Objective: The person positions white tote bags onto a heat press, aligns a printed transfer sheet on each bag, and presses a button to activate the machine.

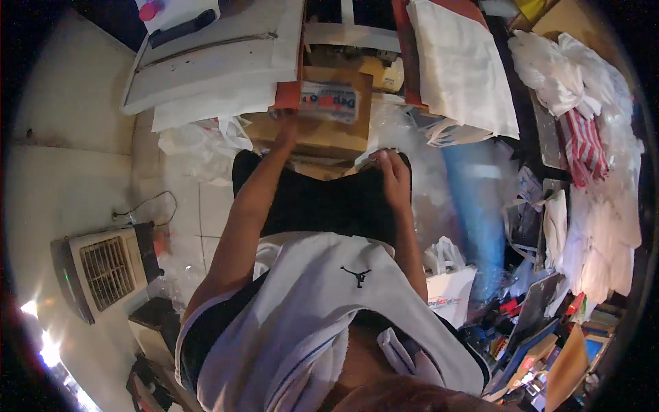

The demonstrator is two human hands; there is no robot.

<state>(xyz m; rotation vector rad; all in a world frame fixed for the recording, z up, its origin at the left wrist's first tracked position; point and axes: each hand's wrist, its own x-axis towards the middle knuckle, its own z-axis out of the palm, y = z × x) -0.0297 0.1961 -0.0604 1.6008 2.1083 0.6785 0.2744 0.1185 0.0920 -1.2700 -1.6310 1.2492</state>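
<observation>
Right, the cardboard box (333, 139) sits just beyond the black-clad knees (322, 206), with little room at its near edge. The left hand (287, 134) blurs over its left side; its grip can't be made out. The right hand (392, 170) is at the knee near the box's right corner, fingers bent, grip unclear. White plastic bags (202, 145) crowd the box's left, clear wrapping (427, 182) its right; red and dark lettering marks the white package (347, 103) on top.
</observation>
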